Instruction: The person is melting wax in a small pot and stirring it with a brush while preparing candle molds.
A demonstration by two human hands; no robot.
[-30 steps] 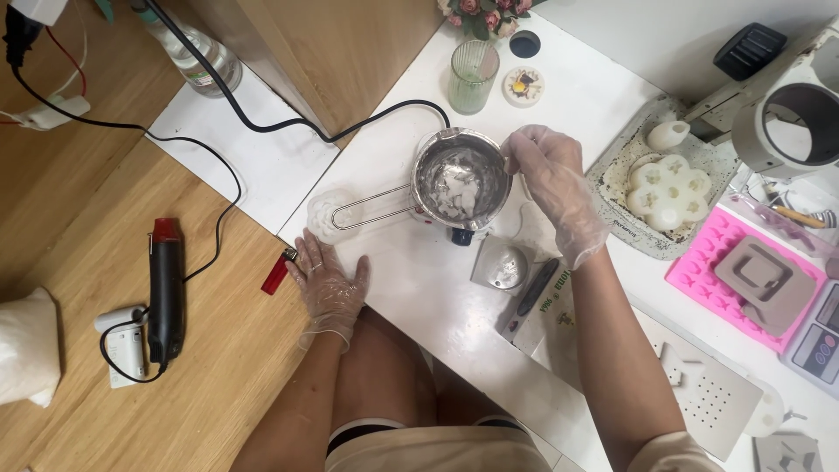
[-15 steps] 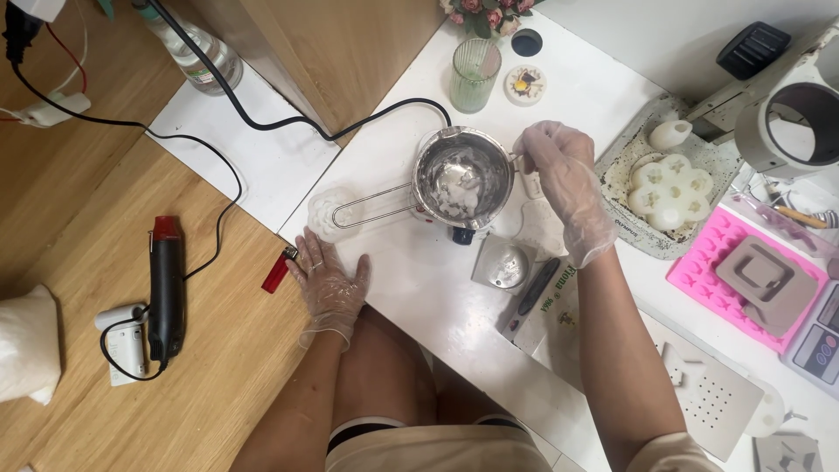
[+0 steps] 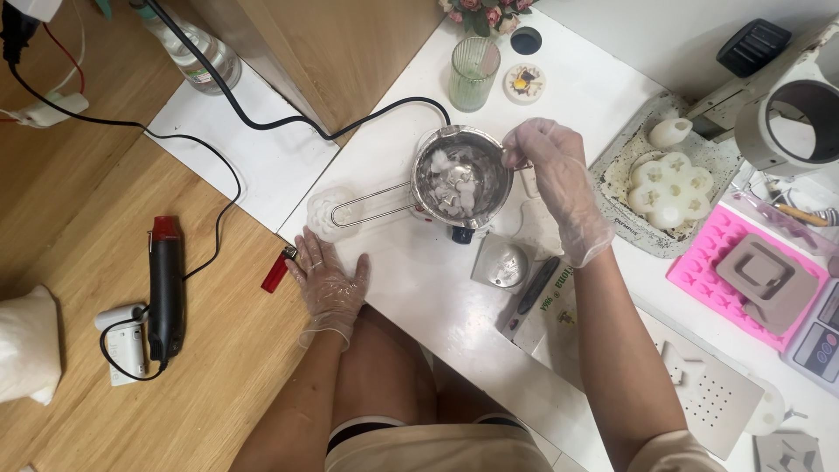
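A small steel melting pot with a long wire handle stands on the white table and holds several white wax chunks. My gloved right hand is at the pot's right rim. Its fingers are pinched on a thin stirring tool that the hand mostly hides. My gloved left hand lies flat on the table's front edge with fingers spread and holds nothing. It rests between a red lighter and a clear flower-shaped mould.
A black heat gun and its cable lie on the wooden floor at left. A green ribbed glass stands behind the pot. On the right are a tray with a white flower mould, a pink mould and a scale.
My right hand moved a little right, then back left to the pot's rim. The wax chunks in the pot have shifted. The left hand has stayed still.
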